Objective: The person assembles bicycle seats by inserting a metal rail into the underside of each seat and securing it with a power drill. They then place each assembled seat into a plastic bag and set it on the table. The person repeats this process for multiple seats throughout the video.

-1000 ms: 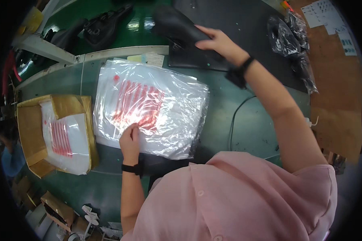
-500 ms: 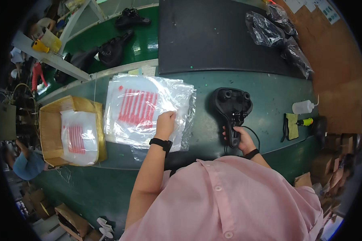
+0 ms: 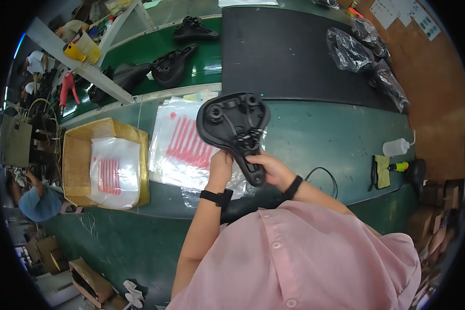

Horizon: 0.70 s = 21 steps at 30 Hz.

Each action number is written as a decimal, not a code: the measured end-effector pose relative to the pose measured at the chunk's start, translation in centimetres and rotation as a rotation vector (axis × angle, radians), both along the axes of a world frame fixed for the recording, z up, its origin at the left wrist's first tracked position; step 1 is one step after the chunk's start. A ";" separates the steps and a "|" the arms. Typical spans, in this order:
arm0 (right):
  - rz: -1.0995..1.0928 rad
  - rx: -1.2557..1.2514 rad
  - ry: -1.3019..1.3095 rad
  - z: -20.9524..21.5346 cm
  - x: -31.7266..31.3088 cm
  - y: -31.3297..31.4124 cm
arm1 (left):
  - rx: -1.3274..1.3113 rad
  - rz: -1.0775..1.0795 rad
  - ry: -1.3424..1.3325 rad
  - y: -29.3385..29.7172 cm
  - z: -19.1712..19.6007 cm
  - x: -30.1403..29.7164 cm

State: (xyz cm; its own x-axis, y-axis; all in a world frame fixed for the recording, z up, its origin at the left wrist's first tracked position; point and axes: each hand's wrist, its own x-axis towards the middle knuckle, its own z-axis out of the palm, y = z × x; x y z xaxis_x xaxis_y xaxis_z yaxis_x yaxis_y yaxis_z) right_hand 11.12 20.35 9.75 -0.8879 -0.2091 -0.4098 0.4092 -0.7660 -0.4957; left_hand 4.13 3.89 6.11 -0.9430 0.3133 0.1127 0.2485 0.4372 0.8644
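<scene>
A black bicycle saddle [image 3: 231, 126], underside up with its springs and rails showing, is tilted over the stack of bags. Round its narrow nose my right hand [image 3: 275, 169] is closed. My left hand [image 3: 221, 169] is closed just left of the nose, over the near part of the stack; its fingertips are partly hidden and I cannot make out what they hold. Beneath lie clear plastic bags [image 3: 165, 147] with red print, partly covered by the saddle and my hands.
At the left stands a yellow box [image 3: 73, 170] with a printed bag inside. Several black saddles [image 3: 171, 67] lie on the green surface beyond a frame. A black mat [image 3: 279, 57], bagged items [image 3: 349, 49], a white squeeze bottle [image 3: 396, 148] and a yellow-green cloth [image 3: 382, 172] are farther right.
My right hand has lifted the saddle off the table and brought it left over the bags, close to my left hand. The view has shifted slightly.
</scene>
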 end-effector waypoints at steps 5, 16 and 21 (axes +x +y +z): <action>-0.075 0.327 -0.043 -1.9 -3.6 -1.9 | 0.357 0.272 -0.243 -5.6 0.1 -1.3; 0.024 1.280 0.477 3.4 -0.6 3.6 | 0.525 0.298 -0.490 -8.3 2.5 -0.6; 0.352 1.682 0.727 4.6 -0.6 1.1 | 0.630 0.488 -0.541 -8.8 1.8 -1.9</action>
